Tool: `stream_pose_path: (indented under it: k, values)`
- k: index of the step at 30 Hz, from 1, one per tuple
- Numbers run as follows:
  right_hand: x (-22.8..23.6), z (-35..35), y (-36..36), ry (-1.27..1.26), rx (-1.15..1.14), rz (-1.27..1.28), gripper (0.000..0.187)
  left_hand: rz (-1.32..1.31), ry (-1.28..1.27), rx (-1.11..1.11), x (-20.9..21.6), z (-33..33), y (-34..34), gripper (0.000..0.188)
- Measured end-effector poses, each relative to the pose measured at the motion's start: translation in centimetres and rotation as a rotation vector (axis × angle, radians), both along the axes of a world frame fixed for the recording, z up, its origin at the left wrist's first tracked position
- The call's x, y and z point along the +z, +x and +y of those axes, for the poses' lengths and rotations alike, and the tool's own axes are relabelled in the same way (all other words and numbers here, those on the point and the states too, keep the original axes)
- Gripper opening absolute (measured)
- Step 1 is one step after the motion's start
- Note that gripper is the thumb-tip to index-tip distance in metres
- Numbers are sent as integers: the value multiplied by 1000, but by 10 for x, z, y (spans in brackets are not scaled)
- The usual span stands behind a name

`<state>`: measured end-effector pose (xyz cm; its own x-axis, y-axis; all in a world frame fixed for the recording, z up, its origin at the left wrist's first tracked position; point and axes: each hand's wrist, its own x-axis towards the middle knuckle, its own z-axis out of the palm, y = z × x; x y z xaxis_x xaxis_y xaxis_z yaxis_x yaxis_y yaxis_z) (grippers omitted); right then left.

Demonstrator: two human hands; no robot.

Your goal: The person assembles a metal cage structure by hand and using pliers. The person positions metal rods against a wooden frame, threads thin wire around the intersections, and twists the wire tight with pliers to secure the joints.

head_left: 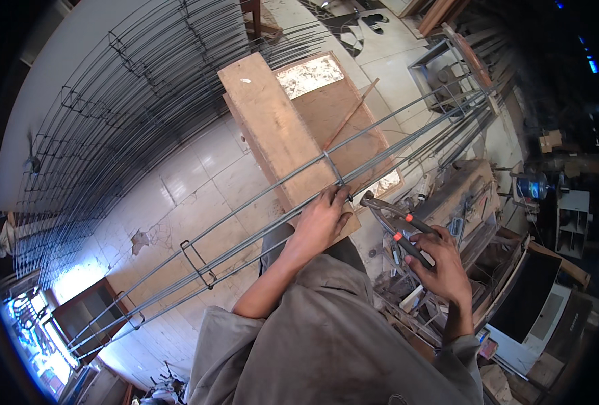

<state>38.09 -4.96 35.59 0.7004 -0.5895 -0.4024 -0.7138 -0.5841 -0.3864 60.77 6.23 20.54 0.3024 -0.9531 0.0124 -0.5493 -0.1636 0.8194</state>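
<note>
While pale tiled floor (191,177) runs under most of the area, a big stack of steel-bar cages (134,101) fills the upper left. Single rod cage (407,142) is the piece in hand: long, slim, lying diagonally from lower left to upper right in front of the body, crossing over a wooden bench (269,115). Scrap wood and metal clutter (475,192) sits to the right; white unit with a dark panel (546,317) at lower right.

Left hand (323,219) is on the cage, over the near end of the bench. Fingers bent down onto the grouped rods, touching right by a rectangular stirrup (333,169). Can't tell how tight the grip is, or whether fingertips pinch anything small; hand covers the spot.

Right hand (445,266) is gripping pincers (386,207), fingers on one handle, thumb side at the other. Handles stand spread in a V, dark grips, red band on each. Pincer head points at the cage, near the left fingertips and just beside the rods. Can't tell if it touches wire there.

Second stirrup (190,256) sits further left along the same rods, well apart from both hands.
</note>
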Motion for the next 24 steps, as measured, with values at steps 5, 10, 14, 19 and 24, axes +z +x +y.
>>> stream_pose_path:
  k: [5,10,14,19,24]
  values:
    - [18,-9,27,52,95,138,31,110,-4,-28,-1,1,7,53]
    - [32,-14,53,92,123,313,31,14,-95,-86,-12,-4,12,45]
    - [39,-12,71,49,160,366,31,30,-46,-138,-7,-7,23,38]
    - [44,-1,75,-67,199,361,33,31,-77,-129,-12,-8,22,36]
    - [40,4,74,-147,242,399,33,-12,-129,-130,-17,-8,20,36]
